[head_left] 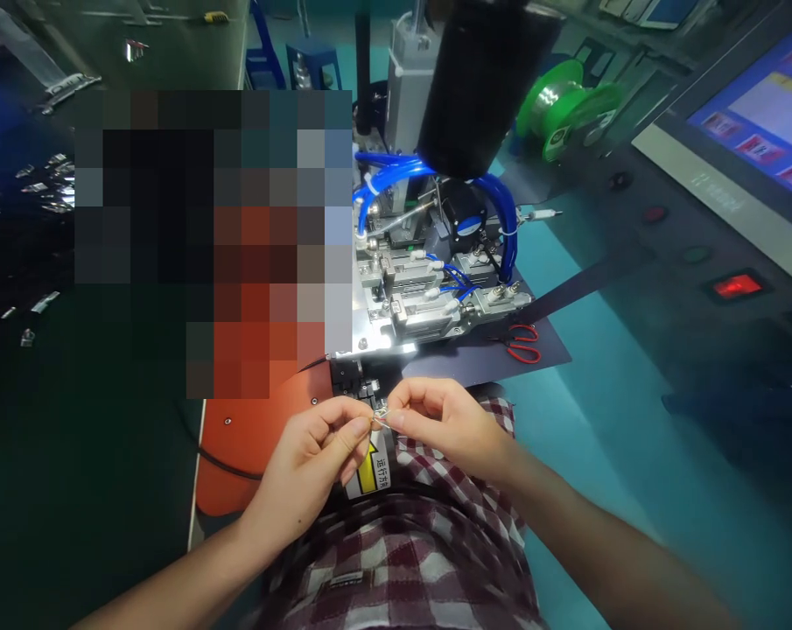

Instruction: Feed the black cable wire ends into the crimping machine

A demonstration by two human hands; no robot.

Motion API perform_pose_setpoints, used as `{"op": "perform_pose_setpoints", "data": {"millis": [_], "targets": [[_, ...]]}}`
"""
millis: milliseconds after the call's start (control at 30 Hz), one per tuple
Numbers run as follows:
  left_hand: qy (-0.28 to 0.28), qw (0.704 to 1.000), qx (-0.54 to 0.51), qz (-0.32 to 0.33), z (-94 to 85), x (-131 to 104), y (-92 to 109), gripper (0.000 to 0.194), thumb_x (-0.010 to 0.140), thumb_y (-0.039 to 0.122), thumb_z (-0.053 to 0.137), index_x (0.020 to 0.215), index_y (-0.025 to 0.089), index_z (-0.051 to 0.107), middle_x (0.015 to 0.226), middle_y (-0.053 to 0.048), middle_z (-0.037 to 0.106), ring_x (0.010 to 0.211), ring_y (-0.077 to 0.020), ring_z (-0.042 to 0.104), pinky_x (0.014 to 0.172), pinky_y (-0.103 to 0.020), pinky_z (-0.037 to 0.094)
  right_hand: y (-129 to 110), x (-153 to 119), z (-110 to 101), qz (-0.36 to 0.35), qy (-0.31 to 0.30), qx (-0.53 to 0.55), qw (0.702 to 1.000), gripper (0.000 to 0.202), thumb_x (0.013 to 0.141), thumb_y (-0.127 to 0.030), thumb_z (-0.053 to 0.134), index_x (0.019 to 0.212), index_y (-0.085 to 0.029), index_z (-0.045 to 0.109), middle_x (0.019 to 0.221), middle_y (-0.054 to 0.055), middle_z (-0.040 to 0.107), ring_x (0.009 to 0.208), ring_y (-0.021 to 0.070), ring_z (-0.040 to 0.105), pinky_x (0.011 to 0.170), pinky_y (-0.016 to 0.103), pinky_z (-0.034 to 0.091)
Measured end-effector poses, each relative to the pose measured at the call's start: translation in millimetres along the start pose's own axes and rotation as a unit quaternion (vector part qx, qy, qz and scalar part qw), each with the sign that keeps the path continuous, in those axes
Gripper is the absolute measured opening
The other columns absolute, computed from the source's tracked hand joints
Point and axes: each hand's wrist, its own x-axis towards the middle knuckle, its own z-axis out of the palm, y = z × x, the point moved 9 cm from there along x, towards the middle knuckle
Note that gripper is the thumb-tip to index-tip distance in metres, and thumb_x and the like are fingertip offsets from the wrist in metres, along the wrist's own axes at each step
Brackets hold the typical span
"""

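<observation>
In the head view, my left hand [320,446] pinches a small, thin, silvery wire-like piece [381,418] between thumb and forefinger. From the other side, the fingertips of my right hand [445,418] are closed on the same piece. Its exact kind is too small to make out, and the fingertips partly hide it. Both hands meet above my lap, close to the near edge of the machine. Just below them shows a label with a yellow arrow [367,472].
Ahead stands a machine with metal clamps [425,306] and blue air hoses [514,219]. An orange cover [257,459] lies to the left, under a pixelated area. Red-handled scissors [523,344] rest at right. Beyond are a green wire spool [557,109] and a control panel [717,192].
</observation>
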Motion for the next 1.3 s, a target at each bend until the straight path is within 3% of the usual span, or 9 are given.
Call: {"op": "perform_pose_setpoints", "data": {"millis": [200, 333, 467, 633, 800, 1300], "targets": [[-0.011, 1.0, -0.026, -0.005, 1.6, 2, -5, 0.022, 0.09, 0.035, 0.049, 0.082, 0.017, 0.057, 0.054, 0.007, 0.047, 0.044, -0.0036, 0.035, 0.045, -0.018, 0.026, 10, 1, 6, -0.013, 0.035, 0.061, 0.997, 0.018, 0.08, -0.03, 0.059, 0.07, -0.016, 0.053, 0.062, -0.004, 0.046, 0.054, 0.009, 0.04, 0.051, 0.022, 0.033], [-0.002, 0.999, -0.029, -0.017, -0.6, 3, -7, 0.022, 0.089, 0.036, 0.051, 0.08, 0.017, 0.056, 0.056, 0.006, 0.048, 0.043, -0.0034, 0.034, 0.044, -0.018, 0.023, 1, -10, -7, -0.071, 0.119, -0.053, 0.989, 0.01, 0.082, -0.023, 0.057, 0.075, -0.017, 0.057, 0.067, -0.002, 0.052, 0.059, 0.0112, 0.046, 0.056, 0.024, 0.037], [0.007, 1.0, -0.016, -0.023, -1.3, 3, -5, 0.023, 0.088, 0.036, 0.052, 0.079, 0.016, 0.055, 0.057, 0.006, 0.048, 0.044, -0.0041, 0.035, 0.044, -0.019, 0.024, -30, -33, -14, -0.201, 0.205, -0.242, 0.927, 0.003, 0.082, -0.02, 0.06, 0.084, -0.019, 0.058, 0.074, -0.001, 0.055, 0.06, 0.0118, 0.049, 0.059, 0.027, 0.039], [0.01, 1.0, 0.0, -0.011, -0.8, 2, -1, 0.023, 0.088, 0.036, 0.051, 0.079, 0.015, 0.056, 0.058, 0.005, 0.048, 0.045, -0.0049, 0.037, 0.045, -0.019, 0.027, -47, -43, 7, -0.302, 0.206, -0.43, 0.825, 0.004, 0.085, -0.019, 0.058, 0.082, -0.018, 0.061, 0.074, 0.001, 0.065, 0.064, 0.0136, 0.056, 0.063, 0.03, 0.036], [0.009, 1.0, 0.007, -0.013, -1.1, 1, -2, 0.022, 0.089, 0.036, 0.051, 0.081, 0.015, 0.056, 0.059, 0.005, 0.049, 0.045, -0.0046, 0.037, 0.044, -0.018, 0.028, -48, -47, 15, -0.343, 0.219, -0.498, 0.765, 0.016, 0.085, -0.012, 0.056, 0.092, -0.023, 0.065, 0.08, 0.001, 0.066, 0.067, 0.0121, 0.058, 0.066, 0.029, 0.036], [0.002, 1.0, -0.016, -0.026, 0.0, 2, -4, 0.021, 0.088, 0.034, 0.052, 0.078, 0.015, 0.056, 0.059, 0.005, 0.051, 0.042, -0.0034, 0.035, 0.043, -0.017, 0.026, -45, -44, 16, -0.364, 0.177, -0.545, 0.735, 0.02, 0.09, -0.014, 0.049, 0.098, -0.023, 0.065, 0.081, 0.0, 0.071, 0.068, 0.0113, 0.061, 0.063, 0.03, 0.033]]}}
